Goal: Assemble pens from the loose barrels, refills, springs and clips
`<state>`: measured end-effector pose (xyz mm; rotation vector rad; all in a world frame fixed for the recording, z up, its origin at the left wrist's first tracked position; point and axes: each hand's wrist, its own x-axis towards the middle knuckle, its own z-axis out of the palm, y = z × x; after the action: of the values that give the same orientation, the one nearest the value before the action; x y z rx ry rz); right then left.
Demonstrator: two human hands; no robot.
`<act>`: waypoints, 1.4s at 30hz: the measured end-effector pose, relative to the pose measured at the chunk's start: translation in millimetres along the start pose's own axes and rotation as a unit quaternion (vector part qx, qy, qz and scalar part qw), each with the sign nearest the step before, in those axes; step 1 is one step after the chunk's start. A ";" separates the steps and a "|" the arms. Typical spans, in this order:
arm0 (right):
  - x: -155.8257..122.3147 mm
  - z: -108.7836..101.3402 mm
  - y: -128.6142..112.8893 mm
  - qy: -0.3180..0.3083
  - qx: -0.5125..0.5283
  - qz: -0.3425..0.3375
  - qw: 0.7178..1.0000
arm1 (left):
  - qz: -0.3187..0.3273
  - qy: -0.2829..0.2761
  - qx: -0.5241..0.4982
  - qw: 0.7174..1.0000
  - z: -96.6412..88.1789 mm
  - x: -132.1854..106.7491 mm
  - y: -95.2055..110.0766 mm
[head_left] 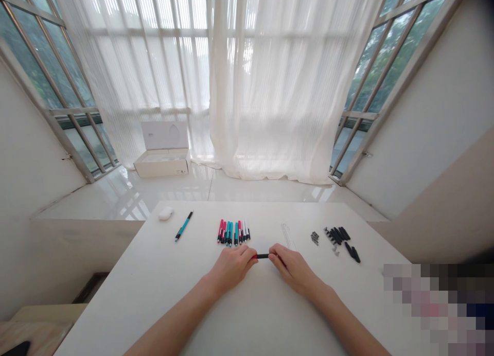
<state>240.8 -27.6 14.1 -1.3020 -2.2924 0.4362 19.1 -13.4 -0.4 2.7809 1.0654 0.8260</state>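
Between my two hands, just above or on the white table (247,304), lies a pen (263,256) with a black grip section and a bit of red at its left end. My left hand (234,263) is closed around the red end, and my right hand (291,266) pinches the black end. The fingers cover both ends of the pen. Beyond my left hand is a row of red, teal and white pen barrels (233,232). Thin refills (286,235) lie past my right hand. Small metal tips (315,238) and black grip pieces (337,235) are farther right.
A teal pen (184,226) and a white earbud case (165,213) lie at the table's far left. More black pieces (352,252) sit at the right. Behind the table, an open white box (162,163) stands on the ledge before the curtain (270,99).
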 end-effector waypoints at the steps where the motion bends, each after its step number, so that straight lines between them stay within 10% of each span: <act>1: 0.0 -0.2 -0.2 0.005 0.004 -0.002 1.000 | 0.004 0.000 -0.003 1.000 -0.4 -0.1 0.2; 32: 2.0 8.6 8.1 0.032 0.048 0.022 0.998 | 0.048 0.066 -0.016 0.997 -7.9 -0.6 -7.1; 42: 1.4 -5.1 12.5 0.102 -0.012 0.043 0.994 | -0.259 0.198 0.083 0.942 -61.7 -18.8 -104.4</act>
<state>251.9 -19.9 12.6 -1.3936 -2.0852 0.2905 -86.6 45.7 19.7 2.2927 1.8981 1.2814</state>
